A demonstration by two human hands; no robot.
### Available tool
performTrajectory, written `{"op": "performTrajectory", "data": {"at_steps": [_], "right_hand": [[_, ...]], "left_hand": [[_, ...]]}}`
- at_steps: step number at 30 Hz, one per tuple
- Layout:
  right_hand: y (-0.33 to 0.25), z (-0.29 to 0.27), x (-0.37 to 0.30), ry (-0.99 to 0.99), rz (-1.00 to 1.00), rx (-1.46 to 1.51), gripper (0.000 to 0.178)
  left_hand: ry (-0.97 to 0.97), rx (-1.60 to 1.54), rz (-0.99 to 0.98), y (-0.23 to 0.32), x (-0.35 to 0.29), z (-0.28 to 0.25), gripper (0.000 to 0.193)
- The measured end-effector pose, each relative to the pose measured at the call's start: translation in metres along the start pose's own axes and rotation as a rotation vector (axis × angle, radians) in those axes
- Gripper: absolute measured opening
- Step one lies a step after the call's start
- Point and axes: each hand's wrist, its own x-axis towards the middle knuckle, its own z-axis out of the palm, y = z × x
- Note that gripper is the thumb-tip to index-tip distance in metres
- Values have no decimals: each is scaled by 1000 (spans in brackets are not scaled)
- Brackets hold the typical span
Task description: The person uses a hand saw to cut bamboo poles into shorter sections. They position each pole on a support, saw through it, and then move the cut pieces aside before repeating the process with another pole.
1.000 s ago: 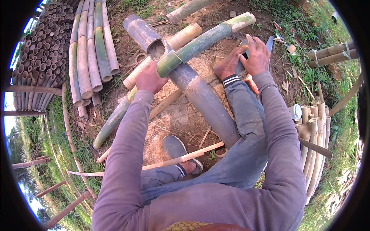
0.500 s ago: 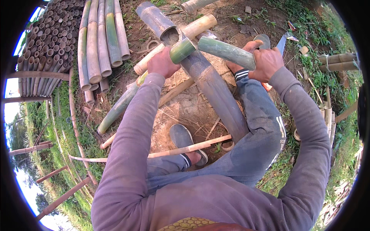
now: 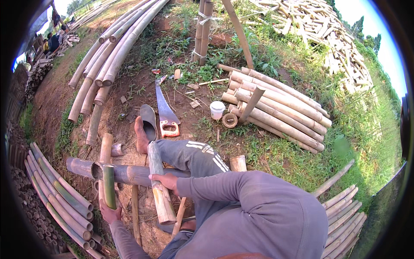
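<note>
My left hand (image 3: 111, 212) is closed round the lower end of a short green bamboo piece (image 3: 109, 185). That piece lies across a dark, thick bamboo pole (image 3: 133, 174), close to the notch where its hollow shows. In my right hand (image 3: 168, 181) I grip a stout bamboo length (image 3: 162, 196), greyish at its far end and worn pale at its near end. It is held over the pole, to the right of the green piece. A paler bamboo piece (image 3: 105, 149) runs beneath the pole's notch, beside the green one.
A handsaw (image 3: 165, 108) with an orange-edged handle lies beyond my foot, beside a grey sandal (image 3: 149, 121). A white tub (image 3: 217, 110) stands near a stack of bamboo poles (image 3: 280, 112). More long poles (image 3: 116, 39) lie far left, others (image 3: 60, 194) near left.
The view has swung to the right, bringing the saw, tub and pole stack into sight. Both hands keep hold of the same bamboo pieces.
</note>
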Motion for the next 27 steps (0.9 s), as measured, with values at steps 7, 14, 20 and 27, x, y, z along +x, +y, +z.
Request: {"op": "performTrajectory", "data": {"at_steps": [7,14,20,27], "right_hand": [[-368,-297,-344,358,-983,404,50],[-327,-376,-575,1238,-1809,-155,52],[-117,-243,-234,489,-1017,-249,39],[-18,-17,-205,-227,-1043,-28,109]], "left_hand": [[-121,41,-184,-67,-28,2,103],[-72,-28,71,-14,-40,-49,79],[28,-277,401,184,-69,-251,55],[-383,-693,1041,432,-163,-331,66]]}}
